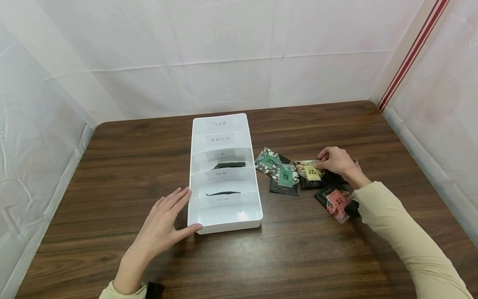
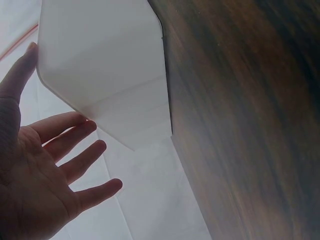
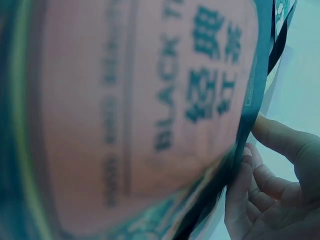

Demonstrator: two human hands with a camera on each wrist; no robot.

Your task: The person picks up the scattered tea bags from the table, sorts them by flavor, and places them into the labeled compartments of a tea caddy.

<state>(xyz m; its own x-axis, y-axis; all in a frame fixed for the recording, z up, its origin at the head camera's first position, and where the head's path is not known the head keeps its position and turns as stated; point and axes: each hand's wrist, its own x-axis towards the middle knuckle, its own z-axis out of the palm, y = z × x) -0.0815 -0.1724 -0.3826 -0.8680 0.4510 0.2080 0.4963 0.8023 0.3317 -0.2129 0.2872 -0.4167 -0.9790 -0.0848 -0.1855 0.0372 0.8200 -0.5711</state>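
Note:
My left hand [image 1: 158,226] is spread beside the near left corner of a white divided tray [image 1: 229,228], thumb and fingertips at its rim. In the left wrist view its fingers [image 2: 82,157] are straight. On the table right of the tray, my right hand [image 1: 337,161] pinches the upper right edge of a yellow-labelled tea packet [image 1: 310,174]. A red-labelled tea packet [image 1: 337,201] lies near the right wrist. Close to the right wrist camera, a packet printed BLACK TEA [image 3: 150,110] partly hides the fingertips. Green-labelled tea packets [image 1: 285,178] overlap left of the yellow one.
Dark packets stand in two tray compartments, their black edges [image 1: 229,165] showing. Paper labels mark the compartments. The brown wooden table [image 1: 127,166] meets white sheeting [image 1: 224,62] at the back and sides. A small black item [image 1: 154,290] shows by the left cuff.

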